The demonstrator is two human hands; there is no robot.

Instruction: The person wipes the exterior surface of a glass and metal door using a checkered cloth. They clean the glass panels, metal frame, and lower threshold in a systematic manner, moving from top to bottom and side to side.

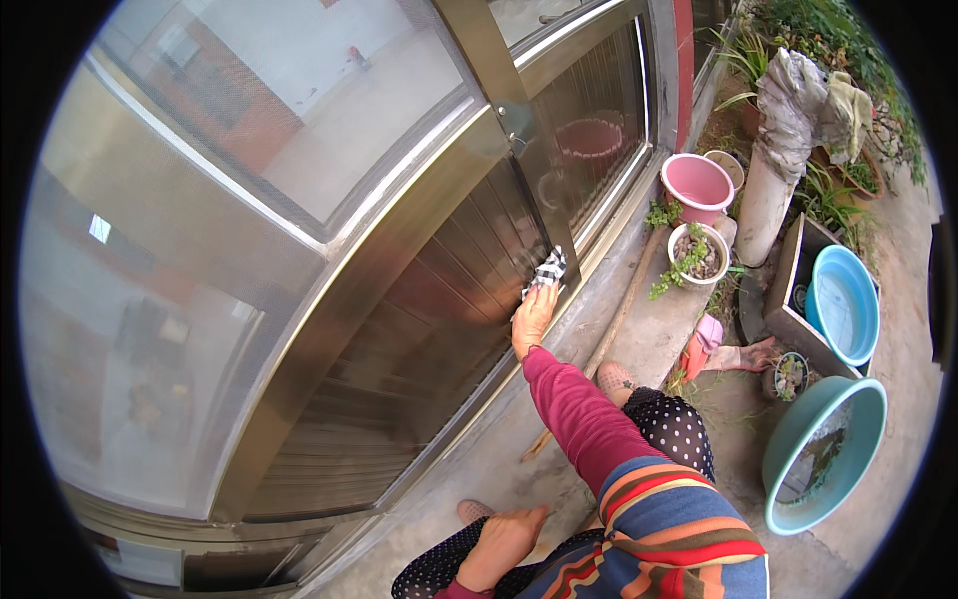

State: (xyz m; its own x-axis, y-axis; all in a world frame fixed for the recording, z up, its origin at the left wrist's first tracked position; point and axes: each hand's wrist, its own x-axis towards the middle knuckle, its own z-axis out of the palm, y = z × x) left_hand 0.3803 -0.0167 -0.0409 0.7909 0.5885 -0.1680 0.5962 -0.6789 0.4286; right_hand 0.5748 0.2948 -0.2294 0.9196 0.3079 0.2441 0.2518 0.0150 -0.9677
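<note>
My right hand (pixel 534 318) reaches out and presses a black-and-white checked cloth (pixel 550 268) against a door's lower edge, by its vertical metal frame (pixel 555 224). Part of the cloth is bunched beyond my fingertips. Beside it is the ribbed, shiny lower door panel (pixel 419 314), which reflects light. My left hand (pixel 503 545) is bent over my left knee, low in the view, its fingers together and curving to the right. Its palm is hidden, and I see nothing in it.
A wooden stick (pixel 629 292) lies along the concrete step. To the right are a pink bucket (pixel 697 187), a white plant pot (pixel 697 254), a blue basin (pixel 846 303) and a large turquoise basin (pixel 775 464) containing water. A plastic-wrapped post (pixel 767 202) stands behind them.
</note>
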